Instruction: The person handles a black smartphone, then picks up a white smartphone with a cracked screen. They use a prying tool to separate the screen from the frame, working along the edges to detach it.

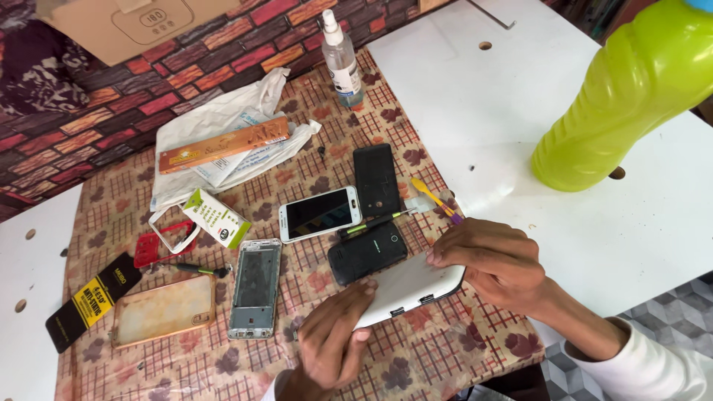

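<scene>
As both hands (416, 312) grip phone panel (408, 286)

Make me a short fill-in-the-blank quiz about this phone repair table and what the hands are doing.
1. Both hands, left hand and right hand, grip a ____ phone back cover.
2. The tall plastic bottle on the white table is ____ in colour.
3. The clear spray bottle stands on the ____ tablecloth.
4. The white smartphone lies with its screen facing ____.

Missing words: white; green; patterned; up
</scene>
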